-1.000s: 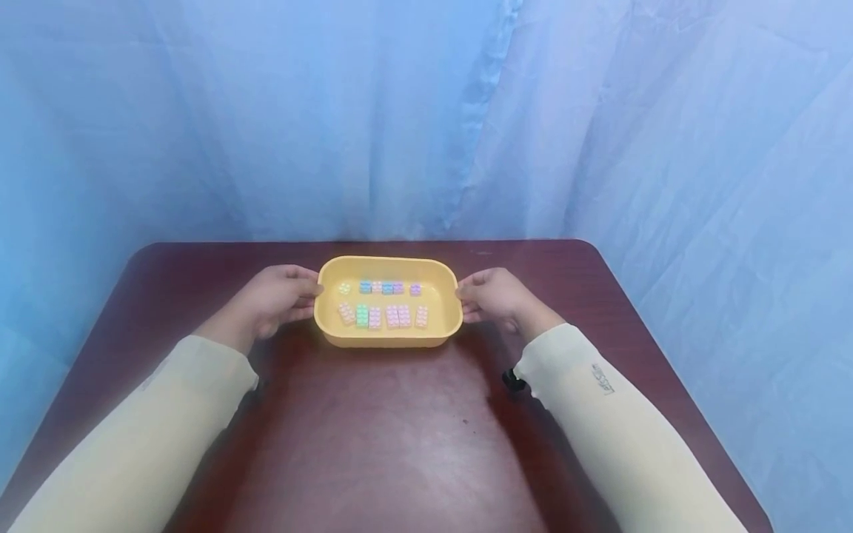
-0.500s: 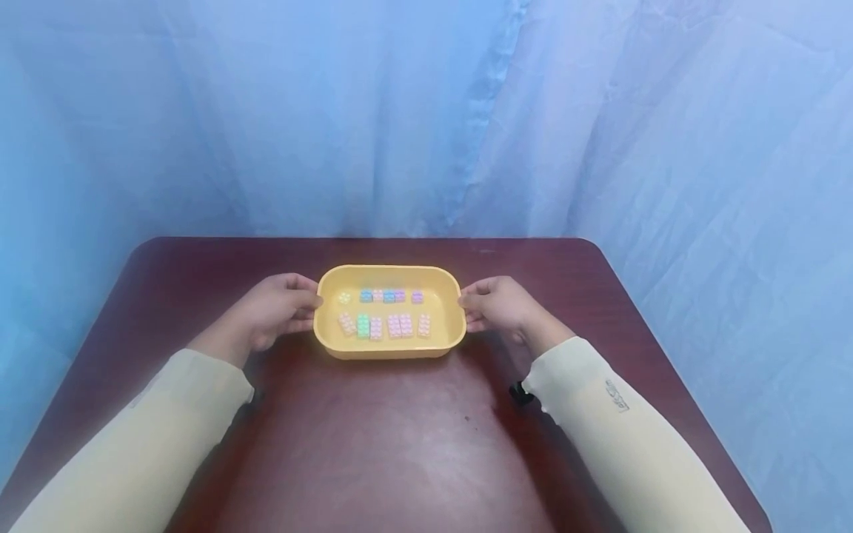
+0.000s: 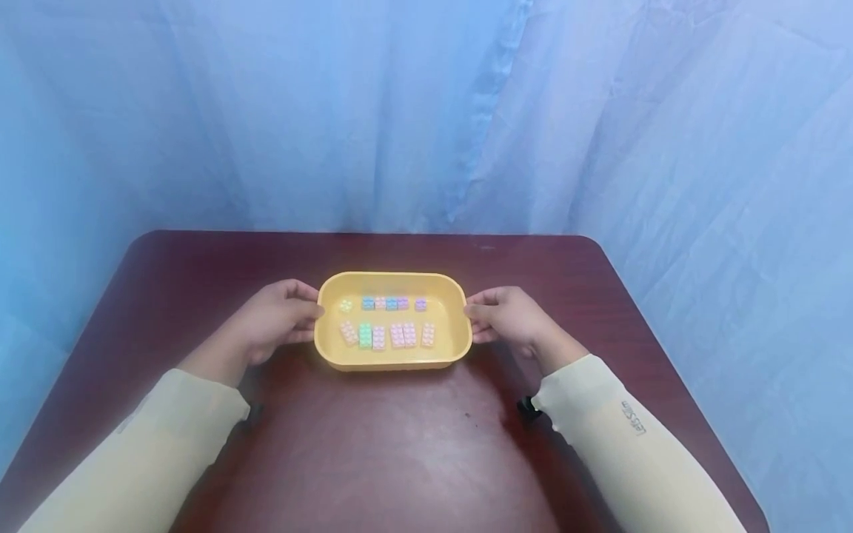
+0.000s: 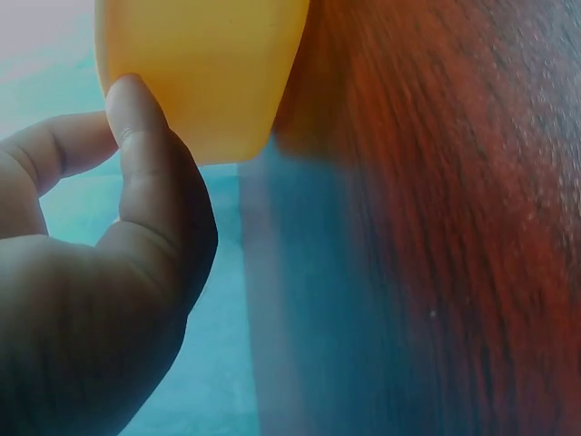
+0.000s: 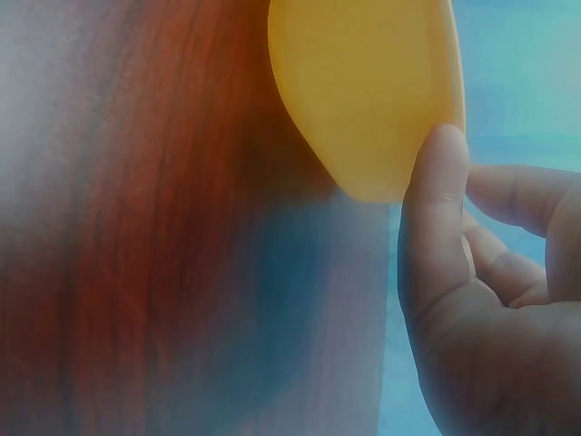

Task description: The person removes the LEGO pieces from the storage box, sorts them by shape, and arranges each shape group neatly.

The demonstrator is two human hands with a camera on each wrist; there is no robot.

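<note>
Both hands (left (image 3: 276,320), right (image 3: 509,320)) grip the yellow tray (image 3: 393,360) between them.

Bare desk (image 3: 400,444) lies open in front of the yellow tray (image 3: 393,361), and behind it up to the blue curtain (image 3: 373,148). The tray's short ends are taken up by the left hand (image 3: 276,318) and right hand (image 3: 509,320).

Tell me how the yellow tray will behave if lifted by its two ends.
The yellow tray looks like rigid plastic, so it probably won't sag. Left hand and right hand pinch opposite ends. The loose small bricks would likely slide if it tilts.
</note>
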